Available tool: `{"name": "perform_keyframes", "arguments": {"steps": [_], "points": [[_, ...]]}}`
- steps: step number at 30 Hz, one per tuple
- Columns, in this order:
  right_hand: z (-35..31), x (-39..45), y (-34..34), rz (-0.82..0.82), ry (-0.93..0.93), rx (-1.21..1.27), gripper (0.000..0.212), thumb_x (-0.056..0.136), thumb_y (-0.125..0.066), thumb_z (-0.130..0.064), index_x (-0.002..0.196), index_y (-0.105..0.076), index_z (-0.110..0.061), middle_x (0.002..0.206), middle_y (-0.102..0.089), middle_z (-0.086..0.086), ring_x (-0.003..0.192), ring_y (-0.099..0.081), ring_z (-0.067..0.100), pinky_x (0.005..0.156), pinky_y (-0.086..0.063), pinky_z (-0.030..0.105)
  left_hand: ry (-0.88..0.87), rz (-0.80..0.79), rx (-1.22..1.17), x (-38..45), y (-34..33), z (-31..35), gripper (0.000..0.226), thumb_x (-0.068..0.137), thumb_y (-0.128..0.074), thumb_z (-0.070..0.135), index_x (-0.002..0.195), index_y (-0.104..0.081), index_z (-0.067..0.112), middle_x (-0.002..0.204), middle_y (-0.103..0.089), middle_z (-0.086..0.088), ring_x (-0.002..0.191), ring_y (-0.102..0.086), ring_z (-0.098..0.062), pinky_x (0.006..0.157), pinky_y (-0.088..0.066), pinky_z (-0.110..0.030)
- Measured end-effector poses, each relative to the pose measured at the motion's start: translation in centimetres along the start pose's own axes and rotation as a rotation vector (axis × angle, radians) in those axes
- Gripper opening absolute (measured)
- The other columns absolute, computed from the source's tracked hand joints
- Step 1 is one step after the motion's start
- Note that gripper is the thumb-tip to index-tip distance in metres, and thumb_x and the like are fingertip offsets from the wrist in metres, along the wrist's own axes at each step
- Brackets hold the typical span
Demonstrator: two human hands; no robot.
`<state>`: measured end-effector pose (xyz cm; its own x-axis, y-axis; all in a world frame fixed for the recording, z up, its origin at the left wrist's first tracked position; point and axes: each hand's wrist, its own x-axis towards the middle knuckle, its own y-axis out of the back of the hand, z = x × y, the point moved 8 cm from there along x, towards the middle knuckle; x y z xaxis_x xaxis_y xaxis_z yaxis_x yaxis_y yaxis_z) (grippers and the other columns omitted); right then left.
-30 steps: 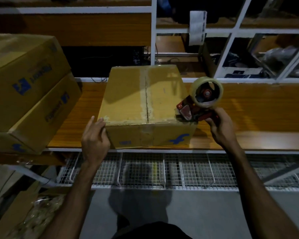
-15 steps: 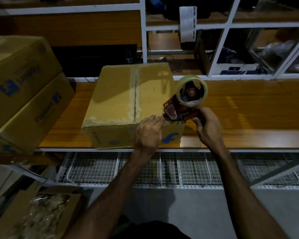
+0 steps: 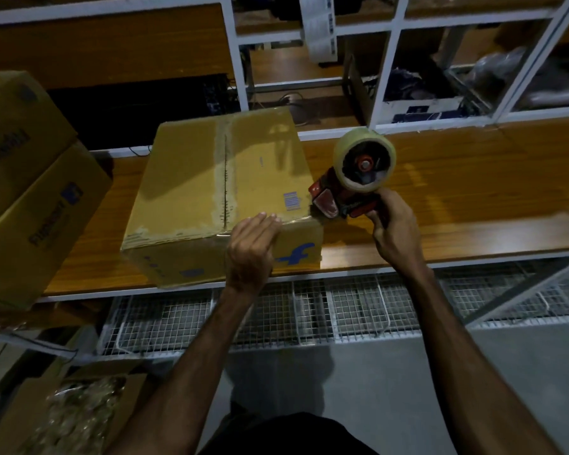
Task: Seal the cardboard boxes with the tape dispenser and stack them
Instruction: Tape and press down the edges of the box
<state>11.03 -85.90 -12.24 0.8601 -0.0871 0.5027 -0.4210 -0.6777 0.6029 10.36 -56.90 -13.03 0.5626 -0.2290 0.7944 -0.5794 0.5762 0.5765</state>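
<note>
A closed cardboard box (image 3: 191, 178) with a taped centre seam and a blue logo on its front sits on the wooden shelf (image 3: 473, 198). My left hand (image 3: 252, 247) rests on the box's near top edge, fingers lying flat over the corner. My right hand (image 3: 396, 231) grips the handle of a red tape dispenser (image 3: 349, 188) carrying a clear tape roll; its blade end touches the box's near right top corner. Two sealed boxes (image 3: 30, 192) stand stacked at the left.
A wire mesh rack (image 3: 309, 310) runs below the shelf's front edge. White shelf uprights (image 3: 235, 60) and cluttered compartments stand behind. An open carton (image 3: 63, 418) with plastic-wrapped contents sits on the floor at lower left.
My left hand moved from the box's left front corner to the near top edge by the dispenser. The box has turned slightly. The dispenser stays at the right corner.
</note>
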Motion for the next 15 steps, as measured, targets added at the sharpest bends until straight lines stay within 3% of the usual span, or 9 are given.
{"name": "perform_keyframes", "arguments": {"steps": [5, 9, 15], "points": [[3.3, -1.1, 1.8, 0.004, -0.032, 0.000, 0.039, 0.097, -0.064, 0.002, 0.133, -0.060, -0.013, 0.121, -0.066, 0.011, 0.111, -0.061, 0.031, 0.088, -0.054, 0.057, 0.005, -0.037, -0.006, -0.1, -0.2, -0.2, 0.027, 0.101, -0.058, 0.010, 0.121, -0.074, 0.002, 0.120, -0.075, -0.015, 0.115, -0.073, -0.031, 0.106, -0.052, -0.050], [4.4, -0.8, 3.0, -0.002, -0.013, -0.010, 0.032, 0.099, -0.064, -0.001, 0.130, -0.061, -0.012, 0.118, -0.066, 0.012, 0.109, -0.061, 0.033, 0.087, -0.053, 0.051, -0.007, -0.044, -0.013, 0.0, -0.1, -0.3, 0.029, 0.103, -0.055, 0.013, 0.122, -0.074, 0.003, 0.121, -0.075, -0.014, 0.116, -0.072, -0.030, 0.104, -0.053, -0.052], [5.5, -0.8, 4.7, -0.051, 0.004, -0.159, 0.040, 0.095, -0.063, 0.000, 0.131, -0.060, -0.018, 0.116, -0.063, 0.007, 0.105, -0.059, 0.030, 0.082, -0.052, 0.052, 0.034, -0.049, -0.005, 0.0, -0.1, -0.2, 0.031, 0.101, -0.053, 0.014, 0.123, -0.074, 0.004, 0.120, -0.076, -0.013, 0.116, -0.072, -0.030, 0.108, -0.050, -0.050]]}}
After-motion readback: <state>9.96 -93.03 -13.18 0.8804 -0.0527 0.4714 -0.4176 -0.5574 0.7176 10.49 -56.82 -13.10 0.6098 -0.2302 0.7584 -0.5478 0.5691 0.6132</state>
